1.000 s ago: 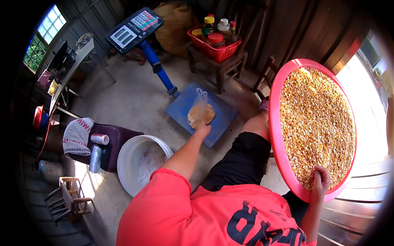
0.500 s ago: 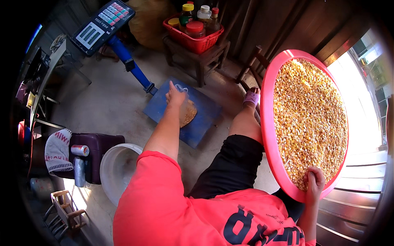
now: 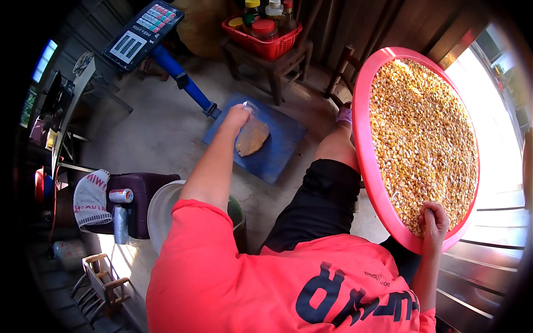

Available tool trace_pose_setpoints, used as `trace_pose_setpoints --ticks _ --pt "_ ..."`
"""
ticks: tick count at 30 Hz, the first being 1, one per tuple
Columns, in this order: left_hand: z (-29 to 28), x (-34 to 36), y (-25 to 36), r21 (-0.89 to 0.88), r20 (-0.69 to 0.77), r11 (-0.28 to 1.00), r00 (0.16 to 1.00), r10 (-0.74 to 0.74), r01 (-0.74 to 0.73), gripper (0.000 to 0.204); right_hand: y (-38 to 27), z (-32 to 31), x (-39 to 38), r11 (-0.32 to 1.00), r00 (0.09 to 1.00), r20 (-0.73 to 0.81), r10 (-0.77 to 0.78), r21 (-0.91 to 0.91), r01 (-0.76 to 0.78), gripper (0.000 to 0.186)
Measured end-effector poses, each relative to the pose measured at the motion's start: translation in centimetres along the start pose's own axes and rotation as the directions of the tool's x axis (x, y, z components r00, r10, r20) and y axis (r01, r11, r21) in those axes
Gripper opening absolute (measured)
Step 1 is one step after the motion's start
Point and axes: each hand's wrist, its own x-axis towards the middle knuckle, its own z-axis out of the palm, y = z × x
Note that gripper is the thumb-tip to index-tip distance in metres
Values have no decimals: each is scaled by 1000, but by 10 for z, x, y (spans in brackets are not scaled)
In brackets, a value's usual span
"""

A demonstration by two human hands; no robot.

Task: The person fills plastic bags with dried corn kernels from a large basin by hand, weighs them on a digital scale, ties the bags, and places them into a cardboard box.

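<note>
At the far end of my stretched-out arm, my left hand (image 3: pixel 240 115) is closed round the gathered top of a clear plastic bag (image 3: pixel 252 138) filled with tan-yellow grain. The bag is over the blue platform (image 3: pixel 280 158) of a floor scale; whether it rests there or hangs just above is hard to tell. My right hand (image 3: pixel 435 220) is at the near edge of a big round pink tray (image 3: pixel 373 188) heaped with yellow corn kernels (image 3: pixel 425 139). Its fingers are curled together above the corn, and what they hold, if anything, is hidden.
The scale's blue post (image 3: pixel 176 75) carries a dark keypad display (image 3: pixel 143 34). Behind stands a wooden stool (image 3: pixel 272 69) with a red basket (image 3: pixel 271 49) of jars and bottles. Left of me are a white bucket (image 3: pixel 160 213), a purple container (image 3: pixel 145 191) and a small wooden chair (image 3: pixel 105 283).
My left hand's thumb, raised before, is now folded in round the bag's top, and the bag has shifted slightly left on the platform. My right hand stays curled at the tray's edge.
</note>
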Motion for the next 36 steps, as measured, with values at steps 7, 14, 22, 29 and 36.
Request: trace_pose_setpoints --ticks 7,14,22,29,36 --pt "-22 -82 73 -260 43 965 998 49 -36 11 4 -4 3 996 995 42 -89 10 89 13" --pt "-13 -177 183 -239 141 928 936 324 -285 11 15 -6 3 950 952 68 -299 -70 304 13" --pt "35 -273 313 -512 361 720 643 675 -468 15 7 -7 0 880 900 28 -435 -201 431 14" --pt "103 -325 374 -557 462 672 491 739 -487 24 9 -6 0 884 886 -55 -460 -129 450 15" --pt "183 -352 372 -596 661 698 250 707 -396 35 20 -7 4 910 915 -88 -393 108 401 24"
